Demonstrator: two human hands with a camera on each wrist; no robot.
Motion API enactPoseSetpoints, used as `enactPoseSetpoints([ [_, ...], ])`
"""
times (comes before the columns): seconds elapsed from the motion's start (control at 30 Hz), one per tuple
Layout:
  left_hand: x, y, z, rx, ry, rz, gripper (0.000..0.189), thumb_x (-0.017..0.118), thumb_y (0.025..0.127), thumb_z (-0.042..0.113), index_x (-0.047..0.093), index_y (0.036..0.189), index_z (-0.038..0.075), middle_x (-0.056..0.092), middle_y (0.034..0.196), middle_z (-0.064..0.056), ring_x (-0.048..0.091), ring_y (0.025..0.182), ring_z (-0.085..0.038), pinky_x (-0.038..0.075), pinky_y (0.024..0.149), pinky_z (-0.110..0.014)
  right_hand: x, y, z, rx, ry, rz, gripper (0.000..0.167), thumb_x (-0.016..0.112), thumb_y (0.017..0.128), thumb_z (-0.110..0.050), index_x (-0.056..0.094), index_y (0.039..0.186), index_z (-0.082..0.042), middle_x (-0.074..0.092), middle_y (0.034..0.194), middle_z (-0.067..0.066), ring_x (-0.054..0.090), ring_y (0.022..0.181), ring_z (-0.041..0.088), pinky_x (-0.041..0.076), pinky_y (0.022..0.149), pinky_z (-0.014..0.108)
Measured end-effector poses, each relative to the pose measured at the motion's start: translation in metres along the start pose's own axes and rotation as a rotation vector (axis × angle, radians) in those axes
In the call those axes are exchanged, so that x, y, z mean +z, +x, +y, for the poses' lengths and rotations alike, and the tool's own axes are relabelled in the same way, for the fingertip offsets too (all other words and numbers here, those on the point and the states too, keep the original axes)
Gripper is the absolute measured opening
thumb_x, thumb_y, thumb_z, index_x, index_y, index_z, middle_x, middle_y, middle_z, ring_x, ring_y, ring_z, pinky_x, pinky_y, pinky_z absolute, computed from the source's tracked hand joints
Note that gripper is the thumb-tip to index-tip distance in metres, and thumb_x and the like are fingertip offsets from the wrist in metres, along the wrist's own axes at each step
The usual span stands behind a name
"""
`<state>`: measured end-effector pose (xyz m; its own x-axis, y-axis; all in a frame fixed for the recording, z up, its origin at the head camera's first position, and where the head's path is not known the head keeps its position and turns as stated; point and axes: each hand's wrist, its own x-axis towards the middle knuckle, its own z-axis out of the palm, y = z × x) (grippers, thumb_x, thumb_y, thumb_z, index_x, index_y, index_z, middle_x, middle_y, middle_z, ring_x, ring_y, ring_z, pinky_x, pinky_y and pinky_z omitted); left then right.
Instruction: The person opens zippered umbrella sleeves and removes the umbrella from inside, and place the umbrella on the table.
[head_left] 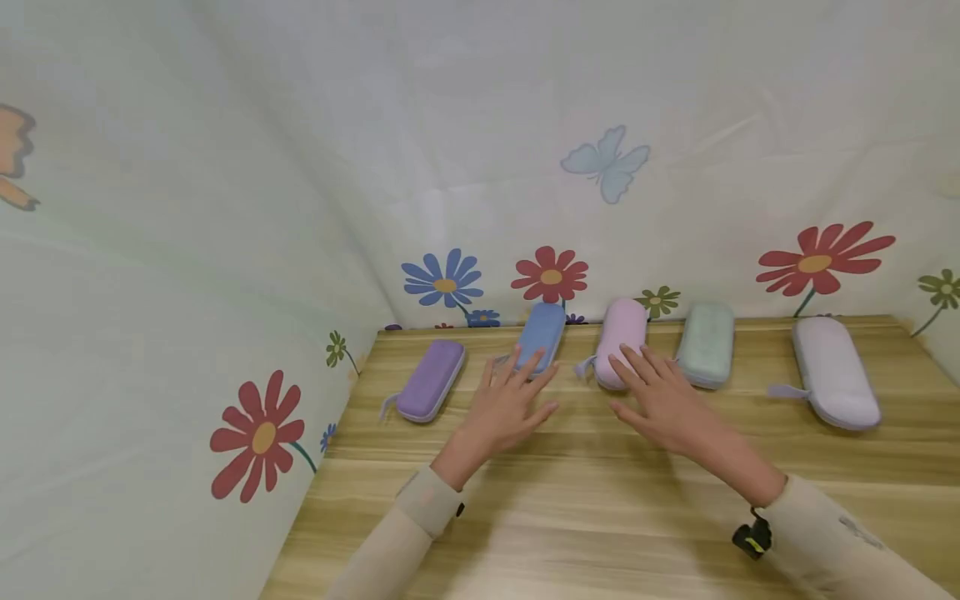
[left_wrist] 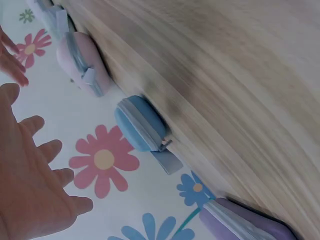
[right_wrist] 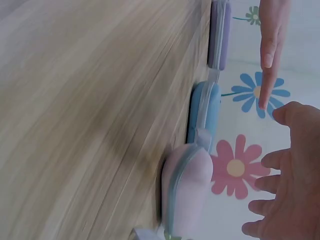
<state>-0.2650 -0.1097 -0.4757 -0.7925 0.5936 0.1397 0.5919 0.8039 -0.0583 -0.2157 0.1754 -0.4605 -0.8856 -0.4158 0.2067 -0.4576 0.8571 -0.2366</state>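
Both hands hover over the table, fingers spread, holding nothing. In the head view the left hand (head_left: 502,412) overlaps the near end of a blue zippered case (head_left: 543,333). The right hand (head_left: 663,400) overlaps the edge of a pink zippered case (head_left: 624,329), with a pale green case (head_left: 707,346) just to its right. Both wrist views show the palms above the table surface, apart from the cases. A purple case (head_left: 431,379) lies left of the left hand. Farther right is a pale lilac case (head_left: 834,371) with a pull strap.
The cases stand in a row along the back of the wood-grain table (head_left: 570,517). Behind and to the left hangs a white curtain (head_left: 480,150) printed with flowers and butterflies. A small black device (head_left: 752,537) sits at the right wrist.
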Motion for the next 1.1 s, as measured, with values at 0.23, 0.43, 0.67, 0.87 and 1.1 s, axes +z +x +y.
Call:
enactPoseSetpoints([
  [0.23,0.003,-0.012,-0.016,-0.041,-0.037,0.024,0.061,0.044,0.105,0.054,0.029,0.162,0.034,0.018,0.170,0.002,0.009,0.157,-0.031,0.007,0.120,-0.066,0.010,0.016,-0.018,-0.042,0.020,-0.011,0.066,0.057,0.103,-0.038,0.039,0.156,-0.003,0.030,0.163,0.022,0.023,0.150,0.047,0.022,0.115,0.067],
  [0.43,0.001,-0.024,-0.028,-0.107,-0.044,0.029,0.062,0.044,0.105,0.054,0.030,0.161,0.033,0.021,0.169,0.002,0.010,0.157,-0.030,0.008,0.119,-0.066,0.024,0.031,-0.036,-0.088,0.065,-0.027,0.067,0.054,0.104,-0.043,0.039,0.156,-0.005,0.031,0.163,0.021,0.025,0.150,0.045,0.023,0.116,0.067],
  [0.67,0.004,-0.041,-0.040,-0.184,-0.025,0.001,0.063,0.040,0.105,0.058,0.027,0.162,0.034,0.016,0.170,0.005,0.008,0.157,-0.031,0.012,0.118,-0.067,0.029,0.043,-0.048,-0.122,0.080,0.011,0.066,0.058,0.103,-0.040,0.040,0.156,-0.005,0.033,0.162,0.022,0.030,0.147,0.048,0.026,0.116,0.064],
  [0.87,0.005,-0.049,-0.053,-0.247,-0.037,0.004,0.065,0.043,0.105,0.057,0.023,0.163,0.035,0.013,0.170,0.004,0.007,0.157,-0.031,0.012,0.118,-0.068,0.028,0.055,-0.059,-0.152,0.111,0.020,0.064,0.057,0.104,-0.039,0.040,0.156,-0.004,0.030,0.163,0.023,0.028,0.148,0.047,0.026,0.118,0.059],
  [1.1,0.003,-0.056,-0.067,-0.284,-0.047,0.010,0.065,0.043,0.105,0.057,0.024,0.163,0.034,0.017,0.170,0.002,0.012,0.155,-0.037,0.009,0.118,-0.068,0.036,0.070,-0.073,-0.126,0.139,-0.044,0.065,0.052,0.105,-0.043,0.038,0.157,-0.007,0.028,0.164,0.019,0.026,0.150,0.043,0.027,0.118,0.058],
])
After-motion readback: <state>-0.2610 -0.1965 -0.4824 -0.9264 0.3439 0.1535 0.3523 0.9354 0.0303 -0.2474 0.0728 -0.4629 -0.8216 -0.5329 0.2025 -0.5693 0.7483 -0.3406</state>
